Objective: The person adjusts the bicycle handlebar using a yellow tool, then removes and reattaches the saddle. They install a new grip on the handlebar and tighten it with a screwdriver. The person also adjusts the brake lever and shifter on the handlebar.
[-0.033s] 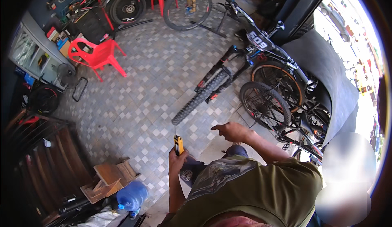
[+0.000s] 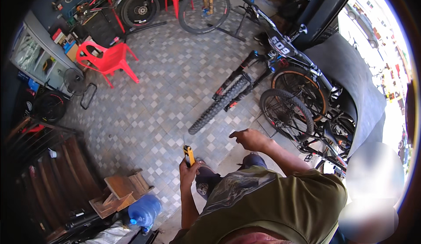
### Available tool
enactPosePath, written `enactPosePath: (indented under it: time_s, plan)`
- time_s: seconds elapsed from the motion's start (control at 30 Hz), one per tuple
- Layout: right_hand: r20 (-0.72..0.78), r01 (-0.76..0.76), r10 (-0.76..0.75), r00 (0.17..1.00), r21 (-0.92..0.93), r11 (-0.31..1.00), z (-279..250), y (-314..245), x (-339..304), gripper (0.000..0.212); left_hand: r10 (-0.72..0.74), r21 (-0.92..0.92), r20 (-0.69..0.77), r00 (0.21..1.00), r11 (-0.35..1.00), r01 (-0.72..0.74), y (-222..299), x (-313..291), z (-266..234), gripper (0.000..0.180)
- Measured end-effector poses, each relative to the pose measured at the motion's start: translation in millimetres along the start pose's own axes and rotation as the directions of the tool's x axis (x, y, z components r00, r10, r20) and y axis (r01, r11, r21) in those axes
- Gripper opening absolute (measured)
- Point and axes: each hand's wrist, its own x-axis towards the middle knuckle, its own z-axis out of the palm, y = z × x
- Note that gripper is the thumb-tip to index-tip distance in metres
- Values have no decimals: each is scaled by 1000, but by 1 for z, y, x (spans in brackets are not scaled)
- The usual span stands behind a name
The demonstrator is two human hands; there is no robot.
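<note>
Head view: I have both bare hands in sight from here, out in front of the olive shirt (image 2: 280,195). The left hand (image 2: 188,174) is closed around the lower part of a yellow-and-black tool (image 2: 189,155), fingers wrapped on its body, upper end poking out free. Its long axis runs away from the body, leaning slightly left, and that end aims at the floor short of the knobbly front tyre (image 2: 219,105). I see a gap between tool and tyre in the picture; how far apart they are in depth, I can't tell.

The right hand (image 2: 249,139) sits ahead and to the right of the tool, well apart from it. Its index finger sticks out leftward, across the space between tool and tyre, while the others look curled in; whether they pinch anything, I can't make out. The left hand has the tool, so it is the nearer one.

For room, I read tiled floor (image 2: 144,112) spreading forward and left as far as the red chair (image 2: 107,62). The right side is tighter: a leaning wheel (image 2: 287,114) stands just beyond the right forearm. Low on the left, a wooden stand (image 2: 120,189) and a blue water jug (image 2: 144,211) bound the left arm's side.
</note>
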Motion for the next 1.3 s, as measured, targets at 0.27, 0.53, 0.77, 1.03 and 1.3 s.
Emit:
enactPosePath:
  time_s: [0.27, 0.53, 0.77, 1.03, 1.3]
  plan:
    - [-319, 36, -3, 948, 97, 995, -7, -126, 84, 39, 127, 109, -186, 974, 988, -108, 120, 6, -137, 17]
    - [-16, -50, 58, 998, 322, 945, 5, -174, 218, 80, 142, 91, 25, 990, 985, -143, 180, 109, -144, 29]
    - [-149, 162, -65, 987, 919, 360, 7, -254, 400, 73, 251, 581, 163, 954, 758, -298, 222, 254, -195, 50]
    - [-22, 24, 161, 987, 1000, -10, -119, -313, 543, 26, 207, 426, 314, 927, 841, -332, 346, 373, -318, 31]
    - [-82, 86, 354, 932, 996, 3, -185, -279, 653, 38, 42, 330, 220, 975, 937, -115, 355, 526, -378, 26]
